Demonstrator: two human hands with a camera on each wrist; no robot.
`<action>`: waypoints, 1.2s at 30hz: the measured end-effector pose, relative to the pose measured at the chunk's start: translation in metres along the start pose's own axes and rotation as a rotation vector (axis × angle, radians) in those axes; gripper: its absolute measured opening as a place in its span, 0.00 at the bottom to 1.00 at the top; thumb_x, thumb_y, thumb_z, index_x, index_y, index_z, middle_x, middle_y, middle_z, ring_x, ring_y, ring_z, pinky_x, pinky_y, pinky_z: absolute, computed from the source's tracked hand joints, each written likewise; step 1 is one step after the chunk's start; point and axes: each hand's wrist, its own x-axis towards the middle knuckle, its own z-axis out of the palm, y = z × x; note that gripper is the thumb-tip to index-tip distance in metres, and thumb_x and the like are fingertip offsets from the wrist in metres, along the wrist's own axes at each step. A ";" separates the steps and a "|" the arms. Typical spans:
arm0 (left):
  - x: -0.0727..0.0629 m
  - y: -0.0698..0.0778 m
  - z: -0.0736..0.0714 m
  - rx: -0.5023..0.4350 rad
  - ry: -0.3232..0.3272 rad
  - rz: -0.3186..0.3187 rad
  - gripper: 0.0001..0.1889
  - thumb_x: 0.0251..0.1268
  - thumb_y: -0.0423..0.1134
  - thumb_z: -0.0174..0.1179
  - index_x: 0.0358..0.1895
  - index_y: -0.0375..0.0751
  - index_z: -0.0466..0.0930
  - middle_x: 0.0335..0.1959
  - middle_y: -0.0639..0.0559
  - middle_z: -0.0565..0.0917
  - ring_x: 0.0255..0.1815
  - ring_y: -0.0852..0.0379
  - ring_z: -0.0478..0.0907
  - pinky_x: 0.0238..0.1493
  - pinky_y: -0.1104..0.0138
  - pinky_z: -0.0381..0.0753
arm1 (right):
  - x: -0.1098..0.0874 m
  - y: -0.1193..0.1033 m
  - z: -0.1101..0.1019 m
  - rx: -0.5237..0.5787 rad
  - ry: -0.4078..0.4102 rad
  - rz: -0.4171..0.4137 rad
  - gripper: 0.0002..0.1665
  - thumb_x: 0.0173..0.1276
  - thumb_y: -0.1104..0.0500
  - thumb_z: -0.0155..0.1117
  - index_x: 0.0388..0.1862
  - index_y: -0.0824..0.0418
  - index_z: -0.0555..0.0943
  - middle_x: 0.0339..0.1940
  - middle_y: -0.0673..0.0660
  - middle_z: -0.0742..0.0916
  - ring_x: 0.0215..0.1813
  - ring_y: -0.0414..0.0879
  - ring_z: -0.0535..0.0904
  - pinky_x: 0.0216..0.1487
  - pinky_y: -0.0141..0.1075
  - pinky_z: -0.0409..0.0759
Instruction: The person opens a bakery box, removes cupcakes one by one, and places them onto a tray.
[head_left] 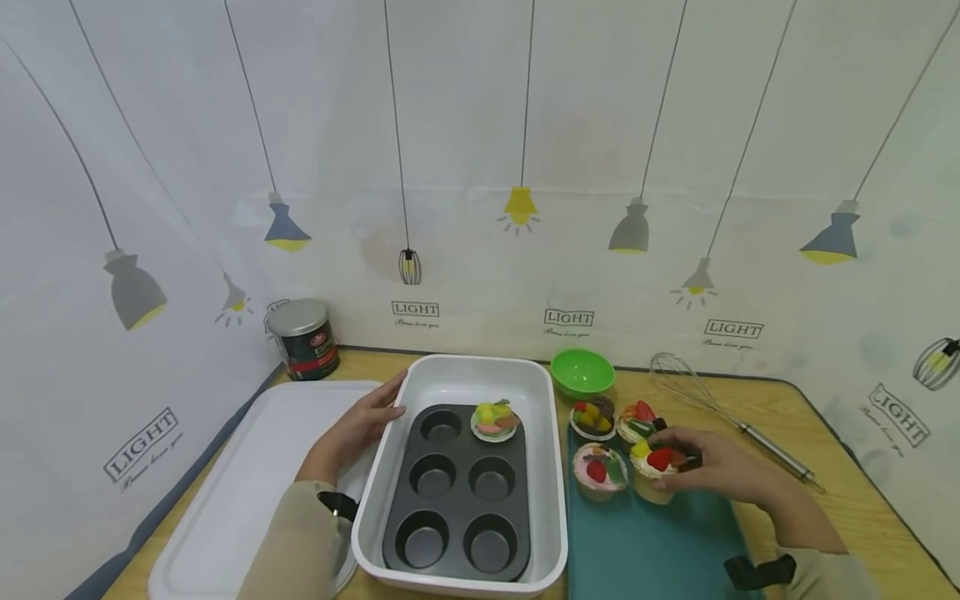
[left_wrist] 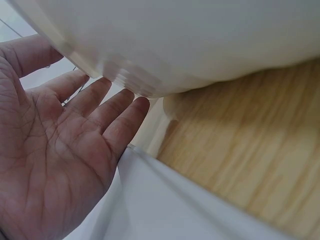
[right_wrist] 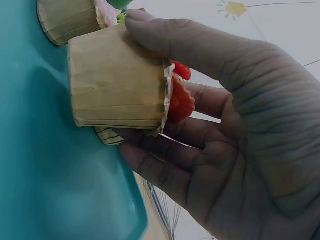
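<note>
My right hand (head_left: 712,467) holds a cupcake (head_left: 652,471) topped with white cream and red and yellow fruit; the right wrist view shows the thumb against its tan paper cup (right_wrist: 117,82) and fingers round the far side. With fingers nearly straight, my left hand (head_left: 363,427) touches the left wall of a deep white pan (head_left: 480,375). Inside the pan lies a dark muffin tin (head_left: 462,517), and a cupcake with yellow and orange fruit (head_left: 495,419) sits in its far right cup. Three more cupcakes, one of them pink (head_left: 598,472), stand close together on a teal tray (head_left: 637,550).
To the left of the pan lies a white tray (head_left: 247,475), with a dark lidded can (head_left: 306,340) behind it. A green bowl (head_left: 583,372) stands at the back beside the pan, and a whisk (head_left: 738,423) lies at the right. A printed curtain (head_left: 480,125) hangs behind the table.
</note>
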 end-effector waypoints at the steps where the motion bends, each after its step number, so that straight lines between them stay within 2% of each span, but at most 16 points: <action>1: 0.000 0.001 0.000 0.001 -0.004 0.004 0.37 0.73 0.39 0.56 0.81 0.62 0.53 0.82 0.58 0.50 0.82 0.51 0.43 0.75 0.44 0.52 | 0.000 0.000 -0.001 0.001 -0.003 -0.004 0.34 0.63 0.49 0.74 0.65 0.59 0.76 0.57 0.61 0.81 0.52 0.55 0.80 0.43 0.38 0.82; 8: 0.001 0.001 0.001 -0.004 -0.005 -0.001 0.36 0.74 0.38 0.55 0.81 0.62 0.53 0.82 0.59 0.50 0.82 0.52 0.43 0.75 0.44 0.52 | -0.002 0.000 -0.002 0.023 -0.063 -0.058 0.34 0.63 0.52 0.75 0.66 0.57 0.75 0.52 0.59 0.82 0.44 0.47 0.80 0.38 0.38 0.79; 12: 0.001 0.000 0.000 -0.004 -0.003 -0.003 0.36 0.74 0.38 0.55 0.81 0.62 0.53 0.82 0.58 0.50 0.82 0.51 0.44 0.75 0.45 0.53 | -0.002 -0.001 -0.001 0.052 -0.097 -0.068 0.34 0.63 0.54 0.74 0.67 0.59 0.74 0.51 0.60 0.82 0.41 0.46 0.78 0.36 0.39 0.78; 27: 0.000 0.001 0.000 -0.001 -0.021 0.007 0.36 0.74 0.39 0.55 0.81 0.62 0.52 0.82 0.59 0.49 0.82 0.51 0.42 0.76 0.44 0.50 | -0.002 -0.003 0.000 0.107 -0.125 -0.065 0.36 0.63 0.57 0.75 0.69 0.60 0.73 0.56 0.61 0.82 0.44 0.48 0.79 0.38 0.38 0.79; 36: 0.001 0.000 -0.001 -0.003 -0.012 -0.001 0.36 0.73 0.39 0.55 0.81 0.63 0.53 0.82 0.59 0.49 0.82 0.52 0.41 0.76 0.44 0.50 | -0.001 -0.002 -0.001 0.091 -0.151 -0.020 0.39 0.63 0.54 0.75 0.71 0.62 0.71 0.55 0.60 0.82 0.46 0.47 0.79 0.42 0.38 0.81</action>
